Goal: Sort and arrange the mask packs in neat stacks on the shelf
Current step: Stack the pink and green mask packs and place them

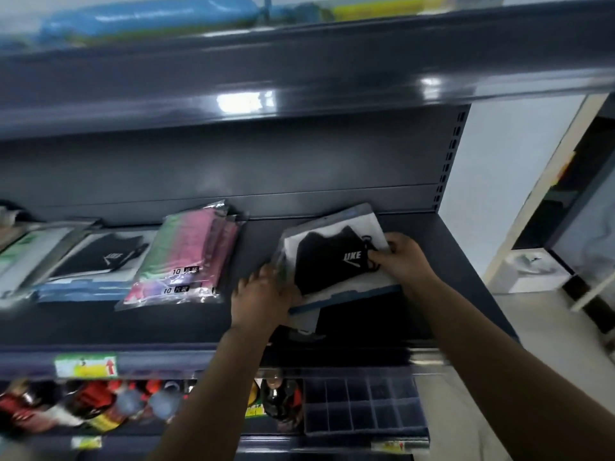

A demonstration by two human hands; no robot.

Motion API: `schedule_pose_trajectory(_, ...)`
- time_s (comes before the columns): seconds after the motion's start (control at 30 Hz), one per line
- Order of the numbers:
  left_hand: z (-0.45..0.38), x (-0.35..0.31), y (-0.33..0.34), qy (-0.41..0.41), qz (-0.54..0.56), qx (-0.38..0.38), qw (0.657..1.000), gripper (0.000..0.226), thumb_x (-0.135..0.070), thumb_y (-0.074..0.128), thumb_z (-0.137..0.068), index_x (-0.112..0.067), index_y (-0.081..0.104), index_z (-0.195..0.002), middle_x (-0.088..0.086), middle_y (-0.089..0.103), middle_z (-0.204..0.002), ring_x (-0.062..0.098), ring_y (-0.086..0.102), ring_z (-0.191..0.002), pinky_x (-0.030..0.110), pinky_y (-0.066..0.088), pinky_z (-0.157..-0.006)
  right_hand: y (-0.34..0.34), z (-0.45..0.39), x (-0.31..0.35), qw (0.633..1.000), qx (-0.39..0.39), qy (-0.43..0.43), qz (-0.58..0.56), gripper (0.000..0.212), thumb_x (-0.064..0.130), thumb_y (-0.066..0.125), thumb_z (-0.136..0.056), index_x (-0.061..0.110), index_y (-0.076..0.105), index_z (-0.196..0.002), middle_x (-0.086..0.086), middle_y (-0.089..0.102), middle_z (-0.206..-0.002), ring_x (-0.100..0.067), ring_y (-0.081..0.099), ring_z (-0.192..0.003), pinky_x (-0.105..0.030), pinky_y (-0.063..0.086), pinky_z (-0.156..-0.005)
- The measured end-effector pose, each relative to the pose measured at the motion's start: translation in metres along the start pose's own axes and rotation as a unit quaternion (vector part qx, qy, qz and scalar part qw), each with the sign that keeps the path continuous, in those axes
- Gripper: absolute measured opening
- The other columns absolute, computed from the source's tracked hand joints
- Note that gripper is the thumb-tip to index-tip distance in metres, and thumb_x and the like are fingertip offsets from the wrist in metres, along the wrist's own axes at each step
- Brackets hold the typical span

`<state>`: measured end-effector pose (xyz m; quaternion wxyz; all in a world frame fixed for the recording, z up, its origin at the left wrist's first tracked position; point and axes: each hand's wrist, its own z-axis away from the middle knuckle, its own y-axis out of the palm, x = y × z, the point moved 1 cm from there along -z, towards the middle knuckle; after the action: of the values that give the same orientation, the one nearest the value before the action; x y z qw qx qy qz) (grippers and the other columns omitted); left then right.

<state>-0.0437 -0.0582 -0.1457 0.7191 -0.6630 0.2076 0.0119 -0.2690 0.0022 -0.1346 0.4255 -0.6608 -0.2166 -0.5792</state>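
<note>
A clear pack holding a black mask (327,261) with white lettering lies tilted on the dark shelf (459,267), right of centre. My left hand (263,296) grips its near left corner. My right hand (404,259) pinches its right edge. To the left lies a small stack of pink and green mask packs (188,254). Farther left sits another black mask pack (103,257) on a blue-edged one, then a green and white pack (30,251), all blurred.
A higher shelf (299,78) juts out overhead, carrying blue and yellow wrapped goods (149,18). Below the shelf lip are bottles (100,407) and a dark divided tray (362,404). A white wall and floor open to the right.
</note>
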Motion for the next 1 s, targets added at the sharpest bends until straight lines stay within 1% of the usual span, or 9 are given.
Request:
schedule_pose_trajectory(0.07,0.006,0.0,-0.002,-0.037,0.03,-0.007,0.999,0.051,-0.048,0.047,-0.087,-0.018,0.046,-0.128,0.009,0.054,-0.13,0.034,0.046,-0.12,0.038,0.037,-0.098,-0.012,0.0,-0.003,0.997,-0.038,0.0,-0.073,0.022,-0.001,0.064,-0.082,0.005,0.059,-0.102,-0.009,0.064,-0.091,-0.021,0.06,-0.083,-0.03,0.048,-0.074)
schedule_pose_trajectory(0.17,0.017,-0.004,-0.003,-0.044,0.038,-0.017,0.998,0.059,-0.052,0.058,-0.083,-0.015,0.046,-0.127,0.011,0.057,-0.127,0.032,0.046,-0.123,0.037,0.036,-0.1,-0.026,0.003,-0.005,0.989,-0.074,-0.004,-0.13,0.027,-0.002,0.062,-0.085,0.005,0.055,-0.11,-0.002,0.063,-0.087,-0.014,0.058,-0.076,-0.017,0.049,-0.066)
schedule_pose_trajectory(0.27,0.023,-0.009,-0.005,-0.048,0.054,-0.019,0.997,0.065,-0.05,0.064,-0.08,-0.012,0.046,-0.13,0.013,0.056,-0.129,0.033,0.045,-0.124,0.038,0.036,-0.1,-0.033,0.011,-0.007,0.981,-0.086,0.001,-0.172,0.027,0.0,0.063,-0.085,0.01,0.056,-0.109,-0.001,0.063,-0.09,-0.016,0.06,-0.082,-0.028,0.049,-0.077)
schedule_pose_trajectory(0.37,0.024,-0.011,-0.008,-0.067,0.15,-0.023,0.986,0.064,-0.038,0.071,-0.077,-0.012,0.046,-0.13,0.015,0.055,-0.128,0.035,0.048,-0.121,0.039,0.039,-0.098,-0.035,0.02,-0.01,0.976,-0.078,-0.004,-0.203,0.026,-0.001,0.062,-0.085,0.014,0.054,-0.105,0.0,0.063,-0.09,-0.017,0.06,-0.084,-0.031,0.049,-0.081)
schedule_pose_trajectory(0.5,0.025,-0.006,-0.014,-0.063,0.28,-0.071,0.955,0.054,-0.016,0.072,-0.075,-0.01,0.047,-0.123,0.015,0.056,-0.121,0.032,0.057,-0.105,0.03,0.043,-0.081,-0.035,0.031,-0.008,0.967,-0.062,-0.007,-0.245,0.025,0.0,0.061,-0.086,0.015,0.055,-0.106,0.0,0.065,-0.089,-0.015,0.061,-0.082,-0.03,0.051,-0.08)
schedule_pose_trajectory(0.6,0.034,0.001,-0.019,-0.017,0.34,-0.129,0.931,0.051,-0.008,0.07,-0.079,-0.012,0.049,-0.125,0.008,0.059,-0.116,0.025,0.058,-0.101,0.026,0.044,-0.078,-0.028,0.038,-0.003,0.96,-0.052,-0.004,-0.274,0.031,0.002,0.061,-0.086,0.011,0.056,-0.116,-0.005,0.066,-0.098,-0.019,0.063,-0.086,-0.034,0.051,-0.083)
schedule_pose_trajectory(0.7,0.051,0.009,-0.034,0.0,0.421,-0.175,0.89,0.045,-0.004,0.067,-0.083,-0.013,0.049,-0.123,-0.003,0.058,-0.109,0.007,0.057,-0.092,0.014,0.051,-0.071,-0.014,0.047,0.007,0.952,-0.034,-0.012,-0.303,0.03,0.003,0.061,-0.086,0.012,0.057,-0.115,-0.004,0.066,-0.098,-0.016,0.063,-0.085,-0.031,0.051,-0.081)
schedule_pose_trajectory(0.8,0.071,0.024,-0.052,0.004,0.483,-0.212,0.849,0.046,0.001,0.065,-0.084,-0.019,0.046,-0.121,-0.013,0.052,-0.101,-0.008,0.054,-0.087,0.007,0.051,-0.077,0.009,0.056,0.023,0.946,-0.004,-0.019,-0.325,0.028,0.003,0.061,-0.086,0.014,0.059,-0.111,0.0,0.067,-0.094,-0.011,0.065,-0.081,-0.027,0.052,-0.078)
schedule_pose_trajectory(1.0,0.102,0.099,-0.082,-0.053,0.473,-0.277,0.834,0.056,-0.008,0.067,-0.084,-0.014,0.044,-0.135,0.002,0.051,-0.118,0.011,0.057,-0.101,0.011,0.052,-0.066,0.089,0.08,0.059,0.937,0.073,-0.009,-0.341,0.041,0.002,0.062,-0.086,0.013,0.054,-0.125,-0.003,0.067,-0.1,-0.016,0.065,-0.087,-0.034,0.053,-0.085)
